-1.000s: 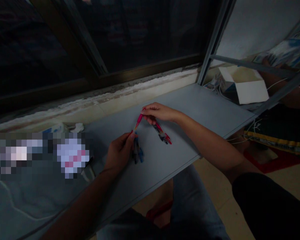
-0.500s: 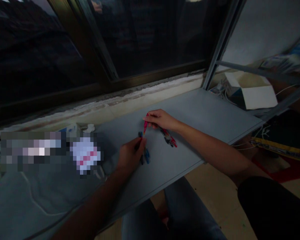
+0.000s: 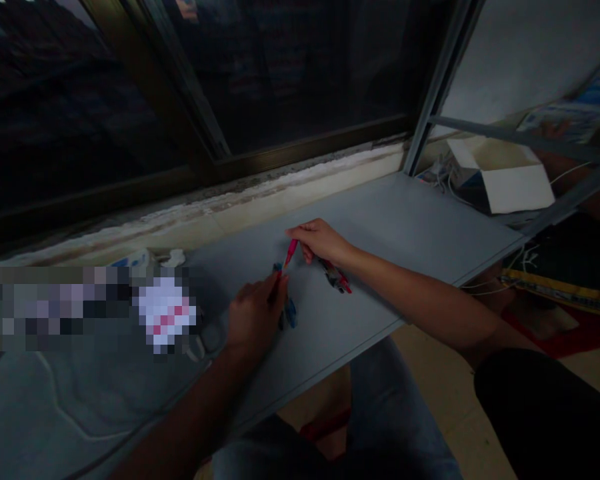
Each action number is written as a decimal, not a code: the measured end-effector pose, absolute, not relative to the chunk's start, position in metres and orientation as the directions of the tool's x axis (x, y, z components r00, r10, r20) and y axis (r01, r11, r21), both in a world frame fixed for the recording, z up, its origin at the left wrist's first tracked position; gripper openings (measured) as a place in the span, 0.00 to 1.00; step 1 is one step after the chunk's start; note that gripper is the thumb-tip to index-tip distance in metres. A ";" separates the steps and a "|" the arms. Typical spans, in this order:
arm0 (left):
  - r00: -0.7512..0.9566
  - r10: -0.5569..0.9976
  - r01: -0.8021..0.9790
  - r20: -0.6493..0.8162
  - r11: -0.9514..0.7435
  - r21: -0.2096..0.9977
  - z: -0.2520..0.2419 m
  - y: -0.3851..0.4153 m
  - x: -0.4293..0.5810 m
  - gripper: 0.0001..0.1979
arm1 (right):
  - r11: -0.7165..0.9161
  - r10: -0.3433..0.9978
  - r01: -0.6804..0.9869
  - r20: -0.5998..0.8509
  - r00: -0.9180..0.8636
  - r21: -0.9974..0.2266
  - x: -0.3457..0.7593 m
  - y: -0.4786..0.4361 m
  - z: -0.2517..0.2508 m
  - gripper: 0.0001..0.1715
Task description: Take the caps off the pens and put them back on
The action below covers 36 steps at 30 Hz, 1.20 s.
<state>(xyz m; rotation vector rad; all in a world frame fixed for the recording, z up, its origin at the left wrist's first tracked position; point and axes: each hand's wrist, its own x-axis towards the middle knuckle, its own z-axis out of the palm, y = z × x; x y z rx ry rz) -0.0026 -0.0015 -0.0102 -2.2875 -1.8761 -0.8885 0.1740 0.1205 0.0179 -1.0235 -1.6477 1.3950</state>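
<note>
A: What's showing nearest?

B: The jeans (image 3: 390,400) are showing below the grey desk (image 3: 330,327). Over the desk, the left hand (image 3: 254,313) is gripping the lower end of a red pen (image 3: 291,249).

A: And beside that hand?

B: Blue and dark pens (image 3: 291,313) are lying there, the hand partly hiding them.

A: What's the right hand (image 3: 323,241) doing?

B: It's pinching the pen's upper end, so the pen is slanting between both hands. Red and dark pens (image 3: 337,279) are lying just below its wrist.

A: What's changing?

B: The pen is leaning more than half a second ago, and the right fingers are sitting nearer its top, exposing more barrel.

A: Meaning?

B: I'm judging that the work is centring on the pale stretch between the hands. Whether the parts are joining or separating, I can't tell.

A: Farther off?

B: An open box (image 3: 517,183) is sitting beyond the metal frame (image 3: 423,137), and a dark window (image 3: 305,67) is filling the background.
</note>
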 end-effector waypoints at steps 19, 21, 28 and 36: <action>0.475 0.806 0.590 0.354 -0.590 0.552 -0.006 -0.006 0.001 0.09 | 0.532 0.821 0.507 0.265 -0.506 -0.679 0.183 0.115 0.029 0.27; 0.484 0.805 0.578 0.344 -0.588 0.566 -0.005 -0.006 0.000 0.09 | 0.542 0.818 0.529 0.264 -0.511 -0.653 0.185 0.114 0.031 0.26; 0.507 0.801 0.569 0.318 -0.589 0.574 -0.008 -0.006 0.001 0.12 | 0.569 0.799 0.578 0.228 -0.556 -0.584 0.190 0.116 0.034 0.26; 0.504 0.806 0.580 0.310 -0.582 0.569 -0.007 -0.005 0.003 0.08 | 0.564 0.798 0.632 0.155 -0.582 -0.532 0.190 0.114 0.036 0.26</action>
